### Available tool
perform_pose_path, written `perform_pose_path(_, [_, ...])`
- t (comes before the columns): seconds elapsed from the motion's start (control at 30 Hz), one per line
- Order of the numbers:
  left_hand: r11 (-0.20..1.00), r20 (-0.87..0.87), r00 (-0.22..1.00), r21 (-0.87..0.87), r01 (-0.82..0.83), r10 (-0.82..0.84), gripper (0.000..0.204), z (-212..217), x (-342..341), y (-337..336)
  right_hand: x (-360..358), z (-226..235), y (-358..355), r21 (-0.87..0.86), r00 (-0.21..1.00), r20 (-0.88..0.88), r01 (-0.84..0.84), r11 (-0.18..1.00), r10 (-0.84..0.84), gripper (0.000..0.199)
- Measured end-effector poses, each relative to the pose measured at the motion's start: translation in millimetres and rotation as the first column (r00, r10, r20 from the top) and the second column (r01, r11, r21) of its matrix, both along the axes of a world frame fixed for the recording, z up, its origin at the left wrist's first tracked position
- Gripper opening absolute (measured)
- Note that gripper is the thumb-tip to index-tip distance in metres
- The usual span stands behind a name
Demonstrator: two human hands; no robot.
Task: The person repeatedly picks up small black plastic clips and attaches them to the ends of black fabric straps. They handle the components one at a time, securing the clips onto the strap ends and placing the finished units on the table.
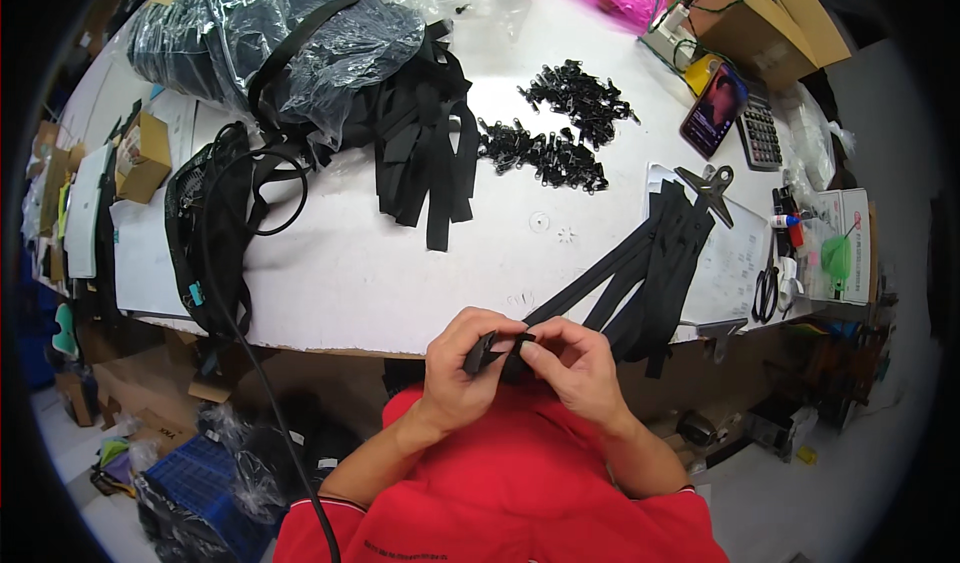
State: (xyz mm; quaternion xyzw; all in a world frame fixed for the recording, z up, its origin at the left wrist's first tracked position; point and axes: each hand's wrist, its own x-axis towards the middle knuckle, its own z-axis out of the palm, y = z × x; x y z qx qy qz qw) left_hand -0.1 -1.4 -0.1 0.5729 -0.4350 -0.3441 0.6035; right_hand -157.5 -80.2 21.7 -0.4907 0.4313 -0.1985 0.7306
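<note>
At the table's front edge, close to my body, both hands work on one black zipper strip (484, 353). My left hand (458, 371) is closed round its folded end. My right hand (580, 371) pinches the strip right beside the left fingertips; any small part between the fingers is too dark to make out. Beyond my right hand, more black strips (660, 273) fan from a clipboard (735, 253) over the table edge. Two piles of small black zipper sliders (578, 98) lie farther back. Left of them hangs a bunch of loose black strips (425, 153).
A plastic-wrapped black bundle (290, 43) fills the back left, with a black mesh bag (205, 213) before it. A black cable (240, 333) runs down the left. On the right are a phone (714, 110), a calculator (760, 135), scissors (766, 293) and a cardboard box (780, 38).
</note>
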Motion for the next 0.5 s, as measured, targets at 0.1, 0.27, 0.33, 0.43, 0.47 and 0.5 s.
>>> perform_pose_path(0.1, [0.999,-0.151,0.989,0.043,0.006,0.001,0.021,-2.7,-2.3,1.0,2.0,-1.6,4.4,0.050,0.998,0.057,0.023,0.998,-0.026,0.009])
perform_pose_path(0.27, [0.994,-0.311,0.950,0.093,0.058,-0.027,0.019,-1.1,-2.3,1.3,-1.6,-6.4,2.2,-0.052,0.987,0.162,-0.012,0.999,0.021,0.007])
perform_pose_path(0.33, [0.995,-0.285,0.957,0.071,0.071,-0.048,0.020,-2.7,-1.1,1.6,-1.9,-6.1,-1.8,-0.097,0.987,0.140,-0.061,0.993,0.074,0.007])
perform_pose_path(0.43, [0.993,-0.226,0.970,0.054,0.107,-0.092,0.021,-2.5,2.1,1.6,-2.4,-6.6,-5.6,-0.076,0.987,0.125,-0.088,0.993,0.098,0.008])
perform_pose_path(0.47, [0.991,-0.204,0.973,0.052,0.121,-0.108,0.021,-2.3,3.3,1.3,-3.9,-6.0,-7.5,-0.046,0.988,0.108,-0.105,0.993,0.109,0.008])
perform_pose_path(0.5, [0.990,-0.187,0.975,0.051,0.130,-0.118,0.021,-2.3,4.3,0.6,-4.7,-5.5,-8.2,-0.014,0.988,0.090,-0.121,0.993,0.121,0.008])
